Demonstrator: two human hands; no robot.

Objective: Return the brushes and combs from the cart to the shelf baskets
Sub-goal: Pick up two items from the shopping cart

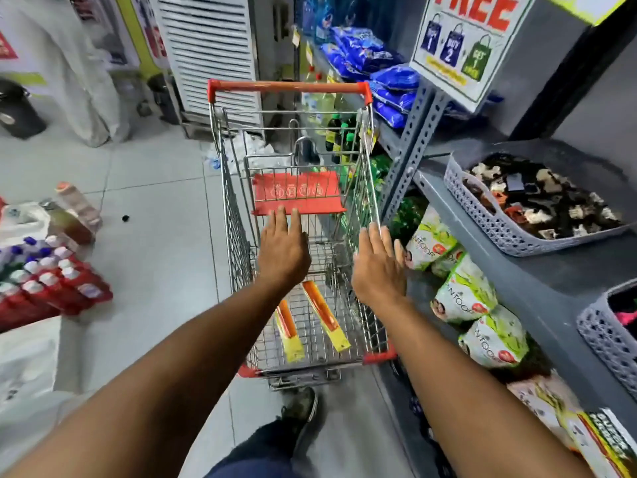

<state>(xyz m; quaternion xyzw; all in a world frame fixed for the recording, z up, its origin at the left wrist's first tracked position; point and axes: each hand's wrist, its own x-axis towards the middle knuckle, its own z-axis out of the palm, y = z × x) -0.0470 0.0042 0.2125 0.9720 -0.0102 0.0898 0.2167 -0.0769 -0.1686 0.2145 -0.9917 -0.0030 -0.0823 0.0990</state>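
Note:
A wire shopping cart (231, 215) with red trim stands in the aisle in front of me. Two long orange-and-yellow packaged combs (325, 315) (289, 331) lie on its floor. My left hand (284, 251) hovers over the cart's middle, fingers spread and holding nothing, just below the red child-seat flap (298, 193). My right hand (379, 267) is open too, over the cart's right rim. On the grey shelf to the right sits a grey basket (499, 229) full of small hair clips, and a second grey basket (599, 336) shows at the right edge.
The grey metal shelf (537, 281) runs along the right, with green-and-white packs (465, 294) below and blue packs (393, 81) beyond. Red-capped bottles (51, 284) lie on the tiled floor at left. My shoe (303, 412) is right behind the cart.

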